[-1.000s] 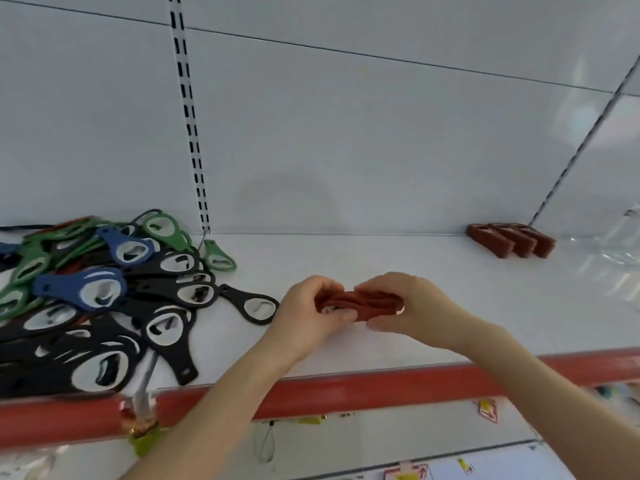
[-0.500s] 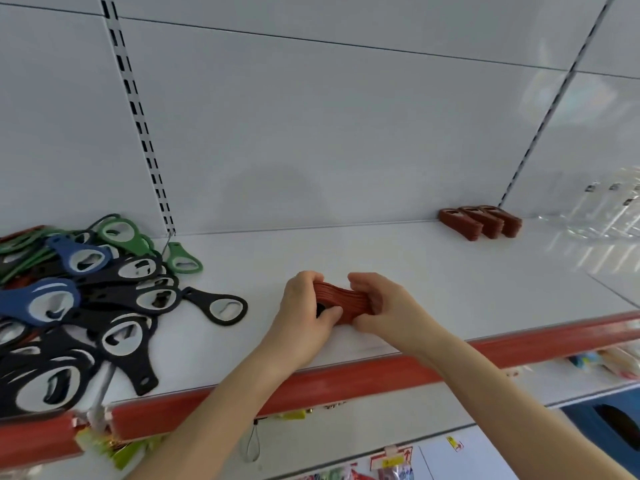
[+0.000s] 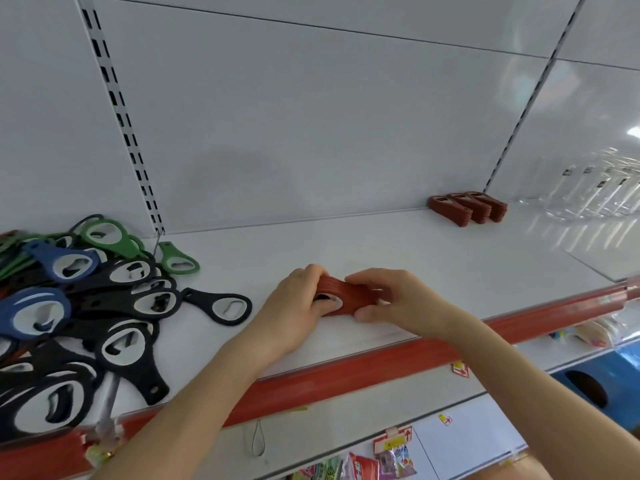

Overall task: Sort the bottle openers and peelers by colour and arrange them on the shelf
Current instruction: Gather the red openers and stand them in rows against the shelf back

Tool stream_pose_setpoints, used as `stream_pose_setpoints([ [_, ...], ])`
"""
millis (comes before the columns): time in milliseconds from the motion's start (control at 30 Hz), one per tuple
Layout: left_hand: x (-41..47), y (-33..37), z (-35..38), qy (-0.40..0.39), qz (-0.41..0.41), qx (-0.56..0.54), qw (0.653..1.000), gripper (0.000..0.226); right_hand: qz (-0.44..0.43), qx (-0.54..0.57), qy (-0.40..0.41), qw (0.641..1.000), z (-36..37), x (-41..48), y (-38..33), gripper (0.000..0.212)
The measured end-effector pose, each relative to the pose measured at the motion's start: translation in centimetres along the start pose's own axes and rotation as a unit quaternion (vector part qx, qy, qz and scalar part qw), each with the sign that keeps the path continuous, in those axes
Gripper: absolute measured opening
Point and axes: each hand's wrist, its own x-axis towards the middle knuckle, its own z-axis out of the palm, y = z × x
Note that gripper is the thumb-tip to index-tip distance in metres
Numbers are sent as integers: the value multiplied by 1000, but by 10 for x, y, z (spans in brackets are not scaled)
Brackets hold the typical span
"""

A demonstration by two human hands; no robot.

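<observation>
A stack of red bottle openers point(image 3: 346, 294) sits between both hands at the front middle of the white shelf point(image 3: 398, 258). My left hand point(image 3: 294, 306) grips its left end, and my right hand point(image 3: 398, 299) grips its right end with the thumb below. Three stacks of red openers point(image 3: 467, 209) stand in a row at the back right against the wall. A loose pile of black, blue and green openers point(image 3: 86, 306) covers the shelf's left part; one black opener point(image 3: 221, 303) lies apart, nearest my left hand.
A red price rail point(image 3: 346, 375) runs along the shelf's front edge. Clear plastic items point(image 3: 595, 192) sit at the far right on the adjoining shelf. Packaged goods point(image 3: 381, 459) hang below. A slotted upright point(image 3: 128, 133) runs up the back wall.
The view has shifted right and slightly closer. Both hands keep hold of the red stack, squaring it on the shelf; the stack has turned a little so its open ring faces me.
</observation>
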Motion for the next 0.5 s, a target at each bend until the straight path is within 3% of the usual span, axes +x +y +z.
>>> stream_pose_setpoints([
  [67, 0, 1, -13, -6, 1, -54, 999, 25, 11, 42, -2, 999, -6, -5, -11, 37],
  [167, -1, 6, -34, 19, -26, -202, 979, 16, 46, 190, -15, 981, -14, -13, -27, 29],
  [267, -2, 15, -48, 49, -67, -342, 936, 42, 90, 350, -50, 931, -9, -16, -39, 25],
  [433, -2, 14, -52, 52, -78, -492, 865, 37, 118, 525, -91, 838, 11, -9, -48, 68],
  [500, -2, 15, -50, 51, -60, -566, 821, 42, 118, 549, -108, 820, 15, -5, -51, 68],
])
